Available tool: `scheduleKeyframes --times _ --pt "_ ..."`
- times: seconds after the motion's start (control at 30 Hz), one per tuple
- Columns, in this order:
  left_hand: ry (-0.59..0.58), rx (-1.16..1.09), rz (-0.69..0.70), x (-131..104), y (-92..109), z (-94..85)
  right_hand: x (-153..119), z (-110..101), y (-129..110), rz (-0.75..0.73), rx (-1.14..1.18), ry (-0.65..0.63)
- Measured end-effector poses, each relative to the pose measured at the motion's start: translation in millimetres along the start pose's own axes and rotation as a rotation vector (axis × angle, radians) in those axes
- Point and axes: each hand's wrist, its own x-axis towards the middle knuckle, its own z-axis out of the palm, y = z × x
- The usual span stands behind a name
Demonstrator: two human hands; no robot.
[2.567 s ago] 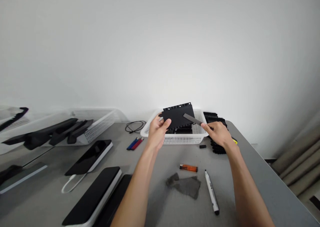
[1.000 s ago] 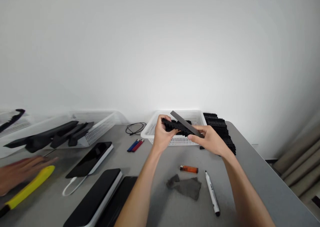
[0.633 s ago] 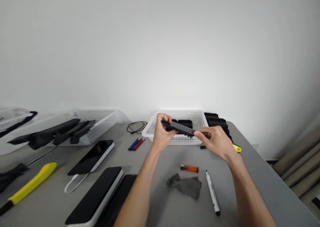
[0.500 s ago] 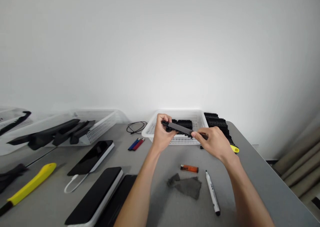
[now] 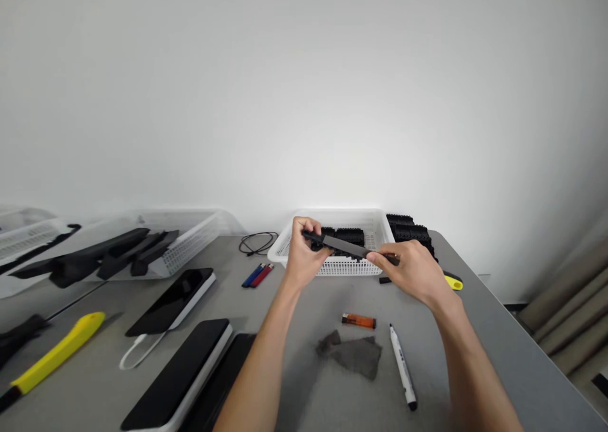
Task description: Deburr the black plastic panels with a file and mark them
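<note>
Here the left hand (image 5: 304, 258) pinches a flat black plastic part (image 5: 317, 241) by its left end, holding it edge-on just above the near rim of the white basket (image 5: 332, 266) at the far edge of the tabletop (image 5: 304, 381). The right hand (image 5: 412, 270) is closed around the yellow-ended handle of a grey file (image 5: 344, 247), whose blade lies across the part's upper edge, touching it. Judging by that contact, the step in hand is filing the part's edge; the next stroke seems to call for a firm pinch from the left hand and a level blade, so the file does not skate off toward the fingers.

By count: one basket under the hands, with more black parts inside, too merged to number, and a stack of black parts (image 5: 411, 232) against its right side. Nearer lie one orange lighter (image 5: 358, 321), one grey cloth (image 5: 354, 355), one marker pen (image 5: 403, 365), and one small black piece (image 5: 384, 280) by the basket's right corner. Toward the left sit two lighters, blue and red (image 5: 256, 274), one coiled black cable (image 5: 257, 242), two white-edged dark devices (image 5: 173, 300), one yellow-handled tool (image 5: 54, 356) and a second basket (image 5: 180, 242) of long black pieces.
</note>
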Motion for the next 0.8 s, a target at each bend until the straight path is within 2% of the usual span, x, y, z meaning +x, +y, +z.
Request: scheduleKeyframes --times 0.17,0.37,0.5,0.67,0.8 --pt "0.018 -0.021 -0.006 0.5 -1.6 1.7 1.3 1.8 0.6 -0.01 0.017 0.014" --pt "0.035 -0.029 -0.036 0.4 -1.1 -1.9 1.7 1.6 0.8 -0.001 0.03 -0.026" --pt "0.021 -0.023 -0.004 -0.1 1.3 0.1 2.0 2.9 -2.4 -0.013 0.047 -0.001" --pt "0.024 -0.023 -0.018 -0.5 2.4 3.6 0.8 -1.6 0.5 -0.004 0.06 -0.047" --pt "0.007 -0.028 -0.034 -1.0 4.7 5.2 0.0 -2.5 0.5 0.006 0.053 -0.002"
